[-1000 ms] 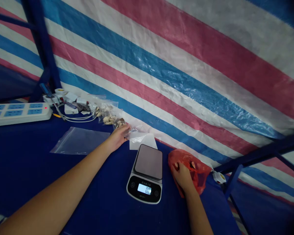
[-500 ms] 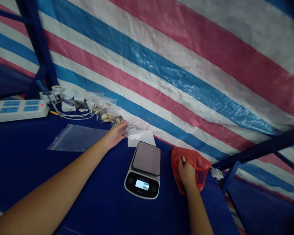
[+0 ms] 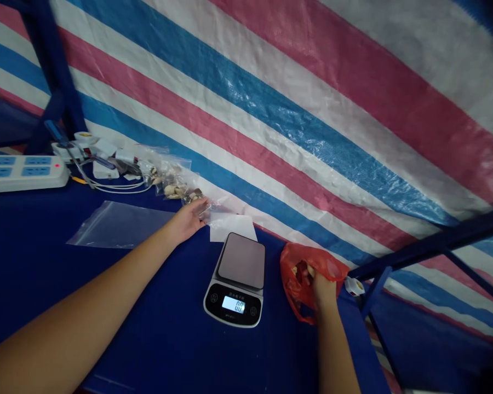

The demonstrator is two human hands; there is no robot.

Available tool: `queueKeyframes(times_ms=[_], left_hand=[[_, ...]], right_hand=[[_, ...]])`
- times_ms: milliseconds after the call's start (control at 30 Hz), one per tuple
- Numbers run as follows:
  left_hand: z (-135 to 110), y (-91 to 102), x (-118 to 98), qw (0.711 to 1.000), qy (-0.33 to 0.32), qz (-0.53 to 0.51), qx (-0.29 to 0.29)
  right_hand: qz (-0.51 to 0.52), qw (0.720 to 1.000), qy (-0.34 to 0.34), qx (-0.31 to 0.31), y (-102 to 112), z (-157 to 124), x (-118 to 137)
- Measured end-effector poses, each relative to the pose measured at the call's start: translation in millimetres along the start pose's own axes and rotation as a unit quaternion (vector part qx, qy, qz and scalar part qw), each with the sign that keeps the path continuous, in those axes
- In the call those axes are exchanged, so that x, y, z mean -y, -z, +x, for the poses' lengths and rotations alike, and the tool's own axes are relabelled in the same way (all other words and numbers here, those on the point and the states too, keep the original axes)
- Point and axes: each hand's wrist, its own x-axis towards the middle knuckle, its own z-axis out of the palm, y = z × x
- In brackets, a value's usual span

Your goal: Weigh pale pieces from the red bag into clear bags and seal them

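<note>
My left hand [image 3: 190,220] reaches to the back of the table, its fingers closed around the edge of a small clear plastic bag [image 3: 194,196] with brownish pieces in it. My right hand [image 3: 321,284] is inside a red plastic bag [image 3: 291,261], where some pale pieces show by the fingers; the fingertips are mostly hidden. Between the hands stands a digital kitchen scale [image 3: 241,261], its plate bare and its display reading 0.0. A white sheet of paper [image 3: 230,225] lies behind the scale. Flat on the table at left is a clear zip bag [image 3: 119,224].
A white power strip [image 3: 24,174] with blue sockets sits at far left. Beside it are white cables and plugs [image 3: 107,158], then several filled clear bags [image 3: 173,186]. Striped tarpaulin [image 3: 246,109] hangs behind the blue table [image 3: 156,334]. Another white plug [image 3: 354,286] lies at right.
My right hand has shifted deeper toward the right side inside the red bag, whose mouth now shows pale pieces. The left hand stays at the small bag. The view has shifted slightly.
</note>
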Motion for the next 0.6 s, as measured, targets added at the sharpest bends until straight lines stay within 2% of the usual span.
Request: queueKeyframes(times_ms=[67,133,200,300,467,600], left_hand=[[1,0.4,1,1.000,-0.003,0.003,0.005],[1,0.6,1,1.000,-0.004,0.004,0.006],[1,0.4,1,1.000,-0.004,0.004,-0.001],[0,-0.6,1,1.000,-0.001,0.007,0.001],[0,-1.2,1,1.000,-0.002,0.006,0.003],[1,0.0,2,1.000,-0.001,0.003,0.004]], right_hand=[[0.085,0.994,-0.062,0.017,0,1,-1],[0.159,0.977,-0.136,0.042,2,3,-3],[0.180,0.964,-0.183,0.068,6,5,-6],[0.170,0.961,-0.198,0.091,12,6,-8],[0.171,0.952,-0.234,0.094,14,3,-4],[0.170,0.959,-0.221,0.057,9,1,0]])
